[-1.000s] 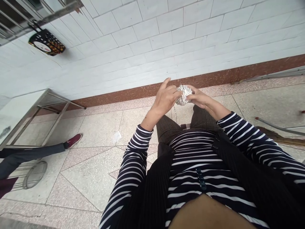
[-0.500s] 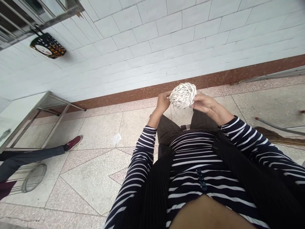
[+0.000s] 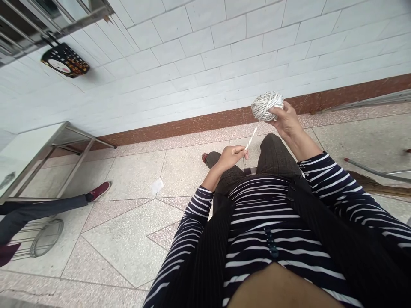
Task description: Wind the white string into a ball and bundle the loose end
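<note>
A ball of white twisted cord (image 3: 265, 105) with dark flecks is up in front of my knees, gripped at its right side by my right hand (image 3: 287, 122). From its underside a short length of cord (image 3: 252, 137) slants down to the left, looking taut. My left hand (image 3: 233, 156) pinches that cord between thumb and fingers, just above my lap. A thin loose bit hangs below the left fingertips.
White wall tiles (image 3: 221, 47) rise ahead. At left stand a table (image 3: 35, 141), a wire basket or stool (image 3: 48, 237) and another person's leg (image 3: 61, 209). A patterned bag (image 3: 64, 60) hangs from window bars. A paper scrap (image 3: 157, 186) lies on the floor.
Both hands were on the ball. My right hand has carried it up and to the right, while my left hand has come down, drawing out a length of cord.
</note>
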The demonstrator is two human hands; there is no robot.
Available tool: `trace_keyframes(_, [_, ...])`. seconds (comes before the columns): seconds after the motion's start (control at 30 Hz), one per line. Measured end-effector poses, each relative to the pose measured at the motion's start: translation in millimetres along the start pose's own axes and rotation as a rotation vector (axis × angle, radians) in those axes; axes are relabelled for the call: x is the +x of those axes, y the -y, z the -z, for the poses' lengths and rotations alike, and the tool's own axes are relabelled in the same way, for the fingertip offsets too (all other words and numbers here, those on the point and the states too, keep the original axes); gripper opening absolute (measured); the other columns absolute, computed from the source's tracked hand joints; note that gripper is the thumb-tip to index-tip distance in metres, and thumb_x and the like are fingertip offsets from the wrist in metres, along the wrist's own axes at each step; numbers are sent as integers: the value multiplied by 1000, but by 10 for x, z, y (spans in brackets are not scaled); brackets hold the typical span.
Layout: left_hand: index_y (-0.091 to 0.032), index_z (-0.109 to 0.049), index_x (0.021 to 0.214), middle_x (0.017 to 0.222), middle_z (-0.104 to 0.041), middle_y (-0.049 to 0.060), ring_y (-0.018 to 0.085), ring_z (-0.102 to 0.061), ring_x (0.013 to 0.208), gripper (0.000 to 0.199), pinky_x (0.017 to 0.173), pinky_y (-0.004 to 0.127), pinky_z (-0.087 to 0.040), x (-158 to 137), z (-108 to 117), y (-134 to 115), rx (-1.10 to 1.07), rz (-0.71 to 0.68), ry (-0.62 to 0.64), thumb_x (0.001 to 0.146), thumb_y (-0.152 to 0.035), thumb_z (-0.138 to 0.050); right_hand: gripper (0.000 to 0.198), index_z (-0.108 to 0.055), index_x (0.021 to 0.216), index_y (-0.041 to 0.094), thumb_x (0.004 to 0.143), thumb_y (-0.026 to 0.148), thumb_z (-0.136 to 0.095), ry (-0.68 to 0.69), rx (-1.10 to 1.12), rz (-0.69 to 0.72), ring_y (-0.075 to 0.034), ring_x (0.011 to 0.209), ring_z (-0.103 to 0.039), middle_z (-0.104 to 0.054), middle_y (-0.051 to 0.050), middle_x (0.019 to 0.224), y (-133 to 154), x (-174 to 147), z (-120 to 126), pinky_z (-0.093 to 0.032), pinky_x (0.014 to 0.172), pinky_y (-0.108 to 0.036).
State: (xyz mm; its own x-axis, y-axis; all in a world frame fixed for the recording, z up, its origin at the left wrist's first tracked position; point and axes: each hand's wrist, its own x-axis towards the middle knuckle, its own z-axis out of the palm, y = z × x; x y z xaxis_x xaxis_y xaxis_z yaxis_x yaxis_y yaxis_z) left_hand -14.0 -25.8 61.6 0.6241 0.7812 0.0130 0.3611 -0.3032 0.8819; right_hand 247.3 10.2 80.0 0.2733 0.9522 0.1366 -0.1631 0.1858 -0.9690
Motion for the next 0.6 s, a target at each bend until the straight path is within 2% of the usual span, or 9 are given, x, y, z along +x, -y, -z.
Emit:
trace_keyframes(0.07, [-17,-78,80,91,-82,5,20,-75,92,35,94,31,-55,7,60,-116,74,-63,-22,103,-34,-58,75,-61,123,28,57,39,-95,-43,-158,-8,-38,125,-64,-67,-10,130,-152,-41,-12,-62,96,-55])
trace_keyframes(0.13, [-19,-79,81,91,-82,4,20,-75,93,34,105,36,-55,56,142,-214,216,-135,-82,104,-31,-58,77,-62,117,26,49,35,-98,-3,-330,-64,-36,114,-66,-68,-8,119,-280,-134,-54,-61,95,-54])
trace_keyframes(0.27, [-20,-81,93,93,-83,4,19,-75,89,25,129,52,-40,180,302,-256,529,-280,-152,106,-25,-60,68,-66,106,23,47,35,-96,246,-482,-237,-30,94,-65,-68,-3,95,-381,-340,-113,-58,92,-50])
trace_keyframes(0.37, [-18,-80,102,98,-83,6,19,-76,95,23,132,55,-36,223,353,-163,659,-363,-150,108,-28,-60,56,-70,103,24,53,30,-95,436,-379,-386,-28,93,-67,-73,-6,98,-325,-422,-66,-59,84,-42])
trace_keyframes(0.43, [-18,-80,105,103,-84,7,19,-77,101,24,132,55,-36,245,353,-73,655,-380,-173,109,-30,-58,53,-73,103,25,55,26,-93,529,-245,-477,-29,96,-71,-76,-8,103,-270,-461,-16,-61,81,-39])
trace_keyframes(0.53, [-19,-80,102,108,-84,7,20,-76,104,26,131,54,-36,319,330,77,539,-328,-221,109,-32,-58,59,-74,106,25,50,26,-92,617,-23,-538,-32,102,-75,-80,-9,105,-197,-529,22,-64,87,-43])
trace_keyframes(0.6, [-19,-80,94,103,-84,6,21,-76,101,29,125,49,-43,390,303,175,420,-237,-229,108,-33,-59,64,-73,110,24,47,28,-89,610,75,-523,-36,106,-76,-80,-10,106,-138,-566,13,-64,91,-47])
